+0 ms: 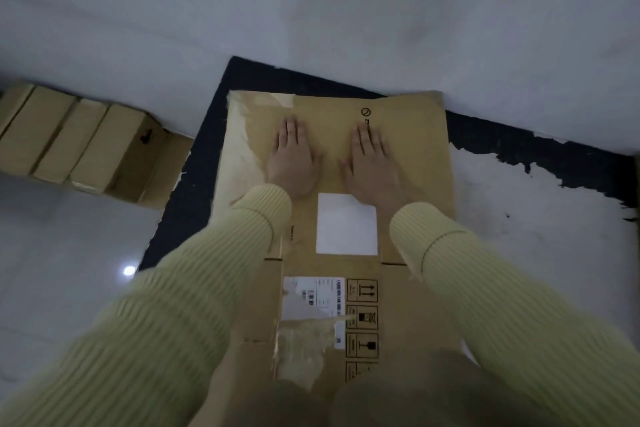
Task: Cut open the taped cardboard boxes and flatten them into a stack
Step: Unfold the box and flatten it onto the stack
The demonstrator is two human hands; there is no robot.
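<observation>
Box: we see the flat box [408,156] lying on the white floor [52,253] in front of us, its far end over a black patch [204,184]
Left hand: our left hand [292,158] lies palm down on the far part of the box, fingers straight and close together
Right hand: our right hand [372,163] lies flat just beside it, fingers straight too, holding nothing
Stickers: a blank white sticker [346,224] sits just below our hands; nearer us is a bar code sticker [311,291] next to black signs [362,315]
Tape: torn clear tape [301,347] is on the near part of the box
Sleeves: our sleeves [485,288] are pale yellow with ribs
Other boxes: more boxes [69,139] lie to the left, apart from ours
</observation>
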